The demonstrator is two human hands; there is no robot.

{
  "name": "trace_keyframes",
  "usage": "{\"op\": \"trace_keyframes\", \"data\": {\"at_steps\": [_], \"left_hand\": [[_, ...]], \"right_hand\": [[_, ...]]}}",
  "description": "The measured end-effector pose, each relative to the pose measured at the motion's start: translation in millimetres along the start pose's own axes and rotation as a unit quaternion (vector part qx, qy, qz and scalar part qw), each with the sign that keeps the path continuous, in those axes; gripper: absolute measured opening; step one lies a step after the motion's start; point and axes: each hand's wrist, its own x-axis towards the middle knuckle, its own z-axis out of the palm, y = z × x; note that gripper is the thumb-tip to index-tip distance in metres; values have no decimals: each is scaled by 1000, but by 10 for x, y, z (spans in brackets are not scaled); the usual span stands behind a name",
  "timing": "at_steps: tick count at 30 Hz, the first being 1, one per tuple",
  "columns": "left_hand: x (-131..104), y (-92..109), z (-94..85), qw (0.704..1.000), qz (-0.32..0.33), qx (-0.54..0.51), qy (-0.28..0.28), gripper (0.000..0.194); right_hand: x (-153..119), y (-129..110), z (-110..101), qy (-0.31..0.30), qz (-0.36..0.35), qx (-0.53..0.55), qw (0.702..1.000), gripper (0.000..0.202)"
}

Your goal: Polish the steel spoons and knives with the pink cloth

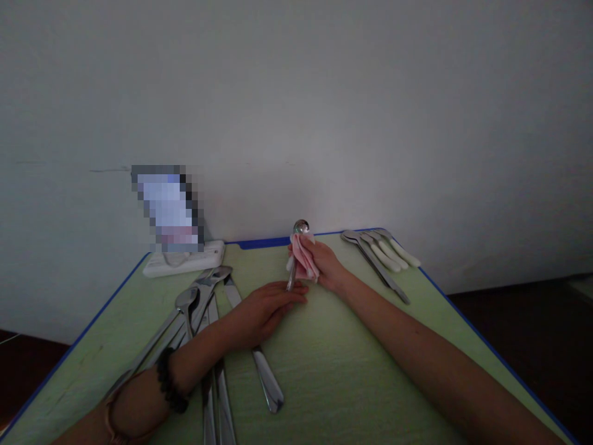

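Note:
Near the far middle of the green table (333, 346), my right hand (320, 259) is closed round a pink cloth (304, 254) wrapped about a spoon (301, 227), whose shiny bowl points up and away. The lower end of that spoon's handle meets the fingers of my left hand (264, 312), which look stretched out; their exact hold on it is hard to make out. Under and beside my left forearm lies a pile of metal spoons and knives (188, 300). One knife (269, 386) reaches out below my left hand.
At the back right lie several spoons (370, 256), some with white handles. A phone (169, 207), blurred out, leans on a white stand (204, 256) at the back left. A grey wall (324, 123) rises behind the table's blue edge.

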Motion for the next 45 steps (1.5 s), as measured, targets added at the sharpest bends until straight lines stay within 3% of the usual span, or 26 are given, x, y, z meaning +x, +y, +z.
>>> {"op": "trace_keyframes", "data": {"at_steps": [15, 35, 45], "left_hand": [[-2, 40, -9, 999, -32, 38, 19, 29], [-9, 67, -35, 997, -29, 68, -29, 29], [-7, 21, -1, 998, -25, 58, -10, 30]], "right_hand": [[80, 37, -47, 8, -7, 48, 999, 26], [32, 27, -26, -3, -3, -23, 1000, 28], [35, 86, -66, -64, -15, -116, 991, 31]]}}
